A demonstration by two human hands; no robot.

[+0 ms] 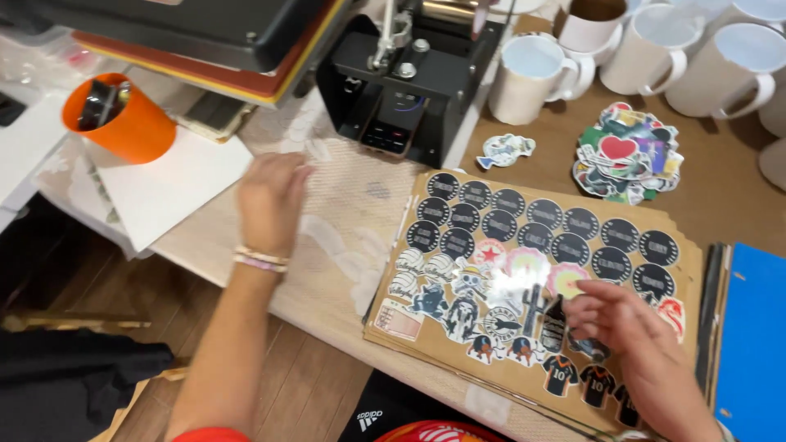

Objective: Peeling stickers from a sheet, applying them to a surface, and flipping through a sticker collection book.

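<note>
A brown cardboard sheet (684, 245) lies on the table, covered with several round black stickers and colourful cut-out stickers. My right hand (634, 340) hovers over its lower right part, fingers bent and pinching at a small dark sticker (555, 313). My left hand (270, 200) rests further left on the lace tablecloth (348, 221), fingers apart, holding nothing; beaded bracelets circle its wrist.
A black mug press (405, 74) stands at the back, with several white mugs (532, 78) to its right. A pile of loose stickers (626, 151) and one single sticker (506, 150) lie nearby. An orange cup (123, 119) stands left; a blue folder (753, 327) lies right.
</note>
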